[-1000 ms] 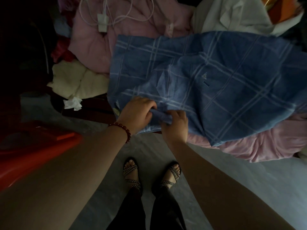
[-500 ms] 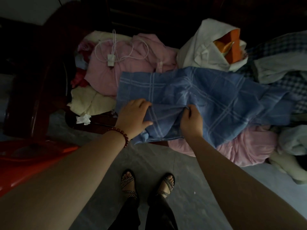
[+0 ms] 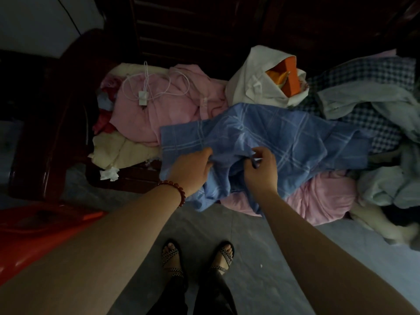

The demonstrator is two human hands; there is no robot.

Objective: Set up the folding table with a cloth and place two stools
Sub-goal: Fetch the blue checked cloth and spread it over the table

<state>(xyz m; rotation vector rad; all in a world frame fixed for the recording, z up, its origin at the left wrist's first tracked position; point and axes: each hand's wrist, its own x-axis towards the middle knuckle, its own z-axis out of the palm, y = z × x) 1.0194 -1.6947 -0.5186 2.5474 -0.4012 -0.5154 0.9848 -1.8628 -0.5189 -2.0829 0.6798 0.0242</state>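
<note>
Barely begun, both the left hand (image 3: pixel 192 169) and right hand (image 3: pixel 261 165) pinch the blue checked cloth (image 3: pixel 284 137), bunched beneath their fingers on a laundry pile; table and stools remain unseen.

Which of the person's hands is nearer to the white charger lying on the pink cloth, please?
Left. The left hand grips the blue cloth's edge, below the white charger; the right hand is farther right.
</note>
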